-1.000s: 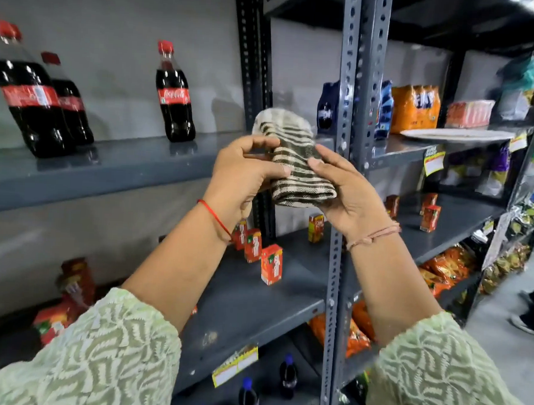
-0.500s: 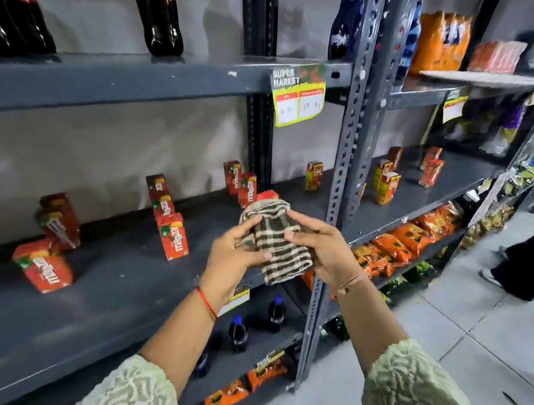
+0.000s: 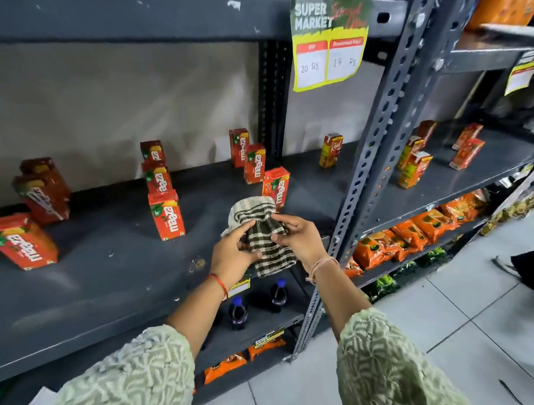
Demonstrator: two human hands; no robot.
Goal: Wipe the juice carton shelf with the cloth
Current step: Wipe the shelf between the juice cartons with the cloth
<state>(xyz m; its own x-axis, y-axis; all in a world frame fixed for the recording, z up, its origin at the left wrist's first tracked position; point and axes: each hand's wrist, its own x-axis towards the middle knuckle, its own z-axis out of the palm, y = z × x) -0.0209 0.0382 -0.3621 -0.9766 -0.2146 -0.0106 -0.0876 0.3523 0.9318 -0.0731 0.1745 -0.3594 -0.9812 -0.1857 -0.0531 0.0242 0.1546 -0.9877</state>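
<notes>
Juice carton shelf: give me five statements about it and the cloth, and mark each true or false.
1. Both hands hold the cloth. True: the left hand and right hand both grip it.
2. The cloth lies flat on the shelf. False: it is bunched in the hands, above the shelf's front edge.
3. The red juice cartons stand on the shelf. True.
4. The cloth is plain white. False: it has dark and light stripes.
5. The price tag hangs from the shelf above. True.
</notes>
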